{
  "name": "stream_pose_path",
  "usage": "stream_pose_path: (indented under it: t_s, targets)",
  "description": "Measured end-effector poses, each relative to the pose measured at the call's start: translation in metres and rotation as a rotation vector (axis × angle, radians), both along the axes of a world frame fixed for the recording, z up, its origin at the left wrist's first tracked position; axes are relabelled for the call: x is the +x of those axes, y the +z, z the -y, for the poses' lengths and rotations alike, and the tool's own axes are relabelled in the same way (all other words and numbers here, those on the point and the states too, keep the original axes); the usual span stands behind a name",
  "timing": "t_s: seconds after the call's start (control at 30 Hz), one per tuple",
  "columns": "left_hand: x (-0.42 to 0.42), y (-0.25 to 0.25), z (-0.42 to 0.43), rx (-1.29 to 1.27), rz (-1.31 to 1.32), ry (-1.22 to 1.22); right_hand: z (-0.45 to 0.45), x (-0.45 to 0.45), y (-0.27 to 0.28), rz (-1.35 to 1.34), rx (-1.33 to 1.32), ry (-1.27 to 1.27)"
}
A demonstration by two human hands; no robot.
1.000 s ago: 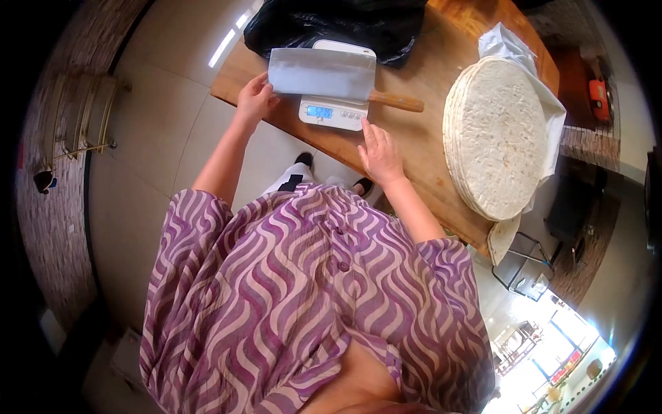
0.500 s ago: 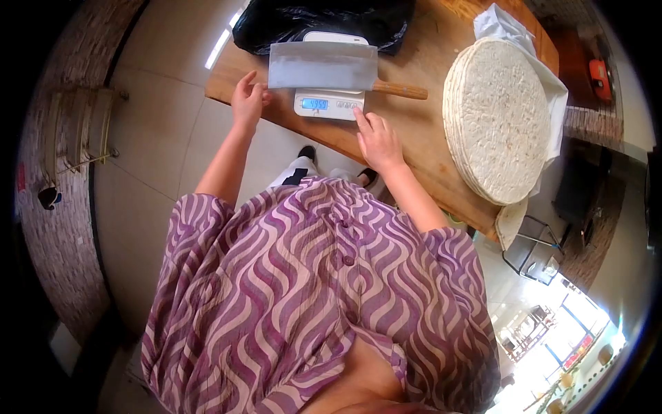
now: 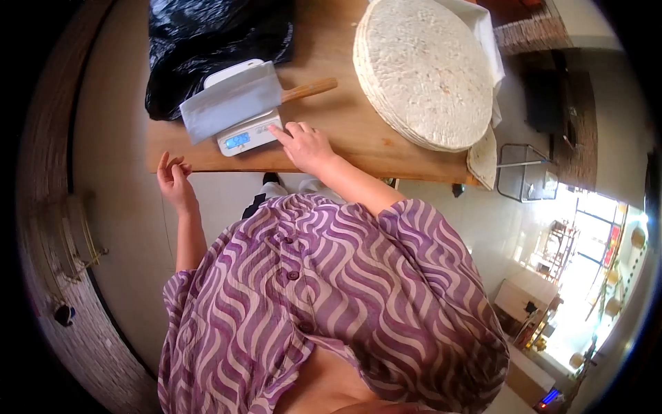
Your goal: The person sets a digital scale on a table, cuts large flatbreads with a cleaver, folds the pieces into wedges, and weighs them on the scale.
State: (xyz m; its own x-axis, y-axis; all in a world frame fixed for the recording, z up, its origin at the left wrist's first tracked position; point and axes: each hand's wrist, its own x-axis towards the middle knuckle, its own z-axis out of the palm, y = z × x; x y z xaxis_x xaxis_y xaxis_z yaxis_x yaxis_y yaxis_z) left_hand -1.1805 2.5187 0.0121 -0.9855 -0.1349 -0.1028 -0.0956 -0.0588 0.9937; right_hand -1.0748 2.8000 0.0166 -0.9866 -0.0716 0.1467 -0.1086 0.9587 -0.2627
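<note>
A cleaver [image 3: 231,102] with a broad metal blade and a wooden handle lies across a white digital scale [image 3: 252,138]. The scale's blue display is lit, but I cannot read its digits surely. My right hand [image 3: 303,146] touches the buttons at the scale's right side with its outstretched index finger and grips nothing. Off the table's front edge, left of the scale, my left hand [image 3: 177,183] hangs with fingers loosely apart and nothing in it.
On the right of the wooden table [image 3: 331,148] stands a stack of large round flatbreads [image 3: 431,72], with white cloth [image 3: 486,34] behind it. A black plastic bag [image 3: 221,34] lies behind the scale. A metal-framed stand [image 3: 527,172] is beyond the table's right end.
The view has turned, so the table and its things appear further left and tilted. My left hand has drawn back from the cleaver; my right index finger stays at the scale's buttons.
</note>
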Motion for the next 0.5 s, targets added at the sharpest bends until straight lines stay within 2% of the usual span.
stream_pose_path:
  t_s: [0.07, 0.17, 0.23, 0.3, 0.37, 0.5]
  targets:
    - [-0.004, 0.01, -0.019, -0.041, -0.043, -0.097, -0.004, 0.004, 0.003, 0.025, -0.166, -0.017]
    - [-0.006, 0.019, -0.057, -0.053, -0.192, -0.278, -0.047, 0.032, 0.008, 0.005, -0.238, -0.033]
    - [-0.004, 0.037, -0.079, -0.028, -0.255, -0.369, -0.089, 0.059, 0.046, 0.036, -0.261, -0.161]
    - [0.007, 0.045, -0.108, -0.031, -0.264, -0.427, -0.143, 0.086, 0.072, -0.079, -0.086, -0.31]
    - [0.027, 0.055, -0.137, -0.04, -0.236, -0.489, -0.187, 0.117, 0.084, -0.042, 0.155, -0.516]
    - [0.063, 0.082, -0.177, -0.127, -0.178, -0.688, -0.231, 0.155, 0.096, 0.104, 0.107, -0.411]
